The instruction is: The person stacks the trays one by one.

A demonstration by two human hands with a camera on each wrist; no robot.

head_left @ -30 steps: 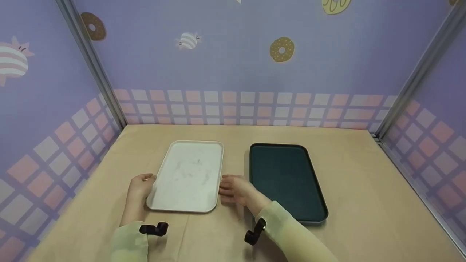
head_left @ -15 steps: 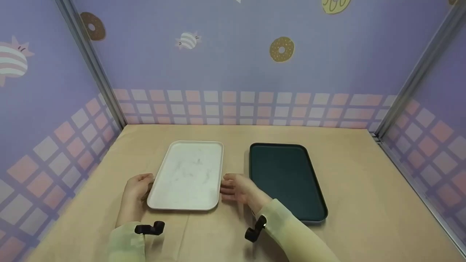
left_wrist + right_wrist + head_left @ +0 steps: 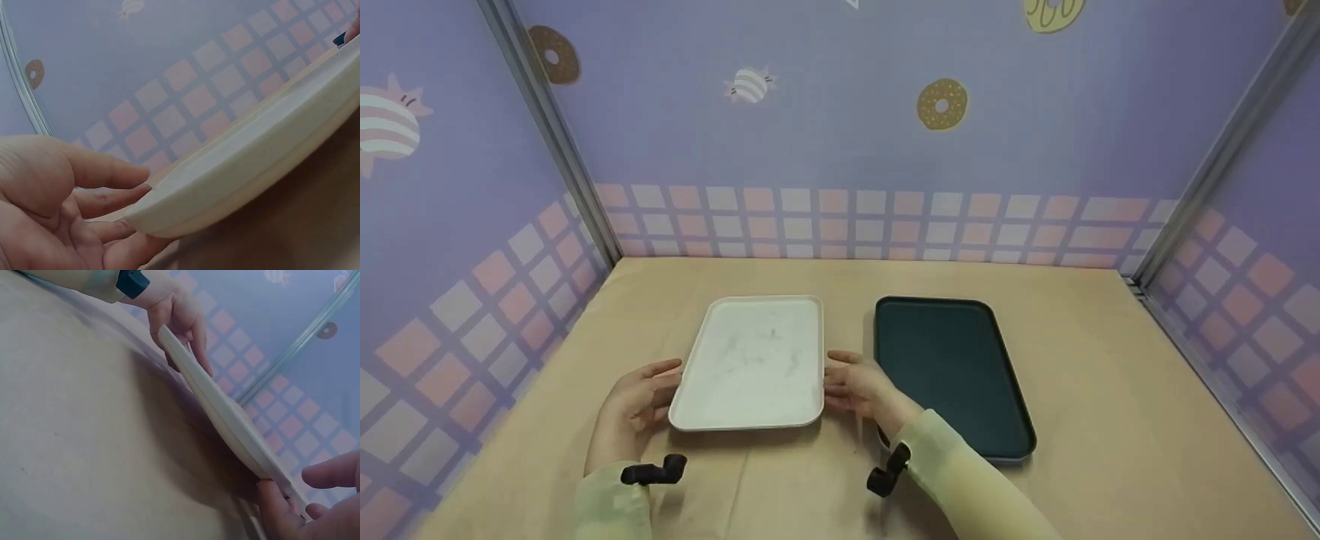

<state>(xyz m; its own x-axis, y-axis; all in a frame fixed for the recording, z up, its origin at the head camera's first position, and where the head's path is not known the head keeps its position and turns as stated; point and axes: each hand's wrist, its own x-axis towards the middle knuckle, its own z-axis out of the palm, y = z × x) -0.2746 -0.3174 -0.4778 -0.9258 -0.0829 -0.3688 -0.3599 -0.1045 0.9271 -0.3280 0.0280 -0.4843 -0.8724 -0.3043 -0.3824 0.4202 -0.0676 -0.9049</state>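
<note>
A white rectangular tray (image 3: 754, 364) with faint grey marks is between my hands in the head view. Both wrist views show its near part raised off the table, with a shadow beneath. My left hand (image 3: 634, 405) touches its left rim with extended fingers, some of them under the edge (image 3: 225, 185). At the opposite side, my right hand (image 3: 864, 382) supports the rim from below with its fingers. The right thumb or upper finger stands apart from the tray in the right wrist view (image 3: 332, 472). Part of the right fingers is hidden behind the rim.
A dark green tray (image 3: 949, 367) lies on the table right of the white one, partly behind my right wrist. Beige cloth (image 3: 1080, 375) covers the table. Patterned panels (image 3: 840, 135) with metal corner posts (image 3: 551, 135) enclose its back and sides.
The white tray has shifted slightly right and its near edge has come up. My left hand has moved a little left and down, its fingers spreading from the rim. The green tray stays put.
</note>
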